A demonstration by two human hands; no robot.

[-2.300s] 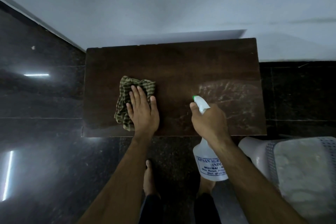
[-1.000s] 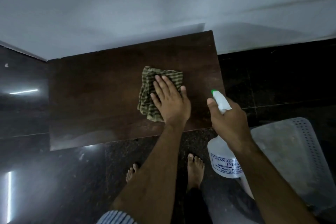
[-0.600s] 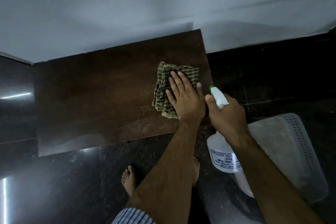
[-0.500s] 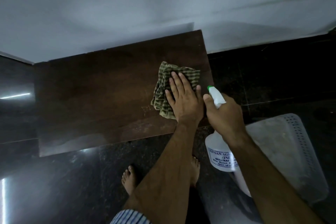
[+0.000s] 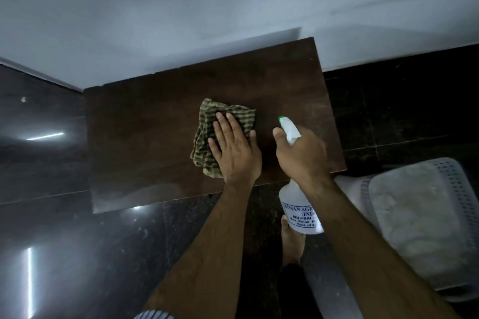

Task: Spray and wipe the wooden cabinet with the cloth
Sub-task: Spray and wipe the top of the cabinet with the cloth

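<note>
the bottle is gripped by the right hand, nozzle aimed up-left over the cabinet; the cloth is pinned flat under the open left hand.

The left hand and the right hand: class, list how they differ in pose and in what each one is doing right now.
The left hand lies flat, fingers spread, pressing the striped cloth onto the wooden cabinet; the right hand is curled around the neck of the spray bottle. The left hand rests on the surface; the right hand hangs above the cabinet's near right edge, touching only the bottle. Both are bare.
</note>
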